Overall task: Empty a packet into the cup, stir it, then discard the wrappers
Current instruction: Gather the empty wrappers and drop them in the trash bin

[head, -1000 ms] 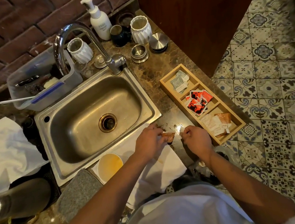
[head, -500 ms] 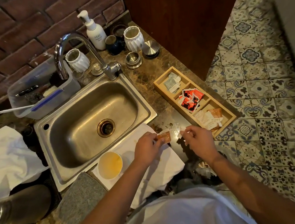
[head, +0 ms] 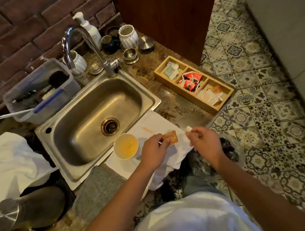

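Note:
A white cup [head: 126, 146] holding yellow liquid stands on a white cloth [head: 154, 123] at the sink's front right corner. My left hand [head: 154, 149] pinches a small orange-brown packet [head: 170, 137] just right of the cup, above the cloth. My right hand [head: 204, 140] holds a small white torn-off scrap [head: 188, 128] between thumb and fingers, a little apart from the packet. A thin pale wooden stirrer [head: 147, 129] lies on the cloth behind my left hand.
A steel sink [head: 84, 127] with a curved tap [head: 90, 46] fills the middle. A wooden three-part tray [head: 227, 92] of packets sits at the counter's right edge. A plastic tub [head: 38, 92], jars and a soap bottle [head: 88, 29] stand behind. A dark bin [head: 225, 148] sits below my right hand.
Both hands have moved left and toward me, from the bare counter to above the cloth beside the cup. They have parted, the right one now holding a white scrap.

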Action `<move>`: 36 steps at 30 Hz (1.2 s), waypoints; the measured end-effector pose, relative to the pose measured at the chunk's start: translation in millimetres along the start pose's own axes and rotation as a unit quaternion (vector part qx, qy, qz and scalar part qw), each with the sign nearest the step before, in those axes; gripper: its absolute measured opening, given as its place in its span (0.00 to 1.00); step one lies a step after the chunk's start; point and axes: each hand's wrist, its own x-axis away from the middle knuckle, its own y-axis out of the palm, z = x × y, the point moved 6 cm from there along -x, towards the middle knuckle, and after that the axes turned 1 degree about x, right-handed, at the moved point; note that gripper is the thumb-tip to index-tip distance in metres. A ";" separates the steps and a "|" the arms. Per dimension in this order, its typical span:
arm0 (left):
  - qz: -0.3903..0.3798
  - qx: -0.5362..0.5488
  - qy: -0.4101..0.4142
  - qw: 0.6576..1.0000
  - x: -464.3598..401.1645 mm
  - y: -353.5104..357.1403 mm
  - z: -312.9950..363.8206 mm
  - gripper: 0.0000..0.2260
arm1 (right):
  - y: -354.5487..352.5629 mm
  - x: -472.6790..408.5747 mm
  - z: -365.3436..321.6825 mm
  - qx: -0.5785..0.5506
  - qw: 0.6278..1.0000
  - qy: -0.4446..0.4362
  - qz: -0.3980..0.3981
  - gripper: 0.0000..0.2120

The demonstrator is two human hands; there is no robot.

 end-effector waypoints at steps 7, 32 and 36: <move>-0.053 0.035 0.041 0.997 19.5 21.7 20.3 0.13 | -33.3 45.1 18.3 -0.025 0.996 0.028 0.079 0.11; -0.134 0.014 -0.071 0.988 -18.6 216.0 87.1 0.10 | -145.9 -0.3 227.2 0.062 0.987 0.149 -0.003 0.10; -0.142 -0.006 -0.072 0.987 -35.0 235.0 75.5 0.08 | -142.2 -20.6 262.0 0.078 0.978 0.191 -0.022 0.11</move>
